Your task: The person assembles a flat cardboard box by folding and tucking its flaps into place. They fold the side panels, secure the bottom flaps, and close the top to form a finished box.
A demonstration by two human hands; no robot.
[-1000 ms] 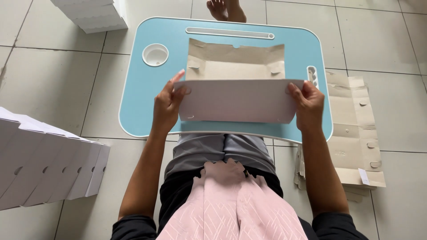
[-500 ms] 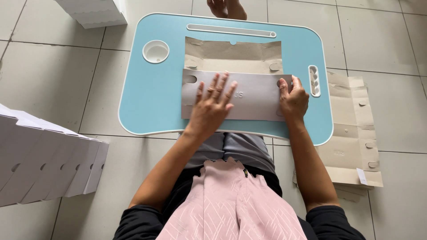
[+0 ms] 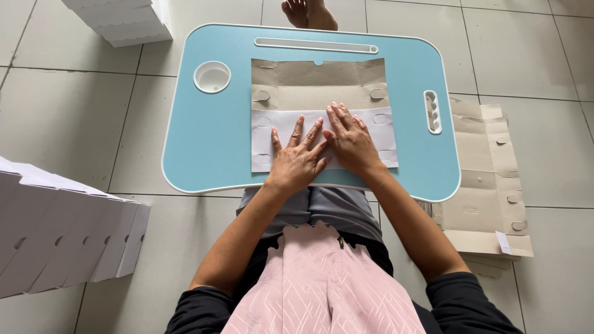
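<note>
A light blue desk [image 3: 204, 142] stands on the tiled floor [image 3: 74, 124]. A flat cardboard sheet [image 3: 318, 83], brown with a white folded part, lies at the desk's middle, reaching toward its far edge. On the floor, white box stacks [image 3: 62, 229] lie off the desk's left edge, more [image 3: 120, 18] beyond its far left corner, and brown sheets [image 3: 489, 185] off its right edge.

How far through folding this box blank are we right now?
Done: the white flap is folded over the brown cardboard blank on the blue lap table. In hand: left hand and right hand press it flat. Left: unfolded blanks on the right; folded white boxes stacked on the left.
</note>
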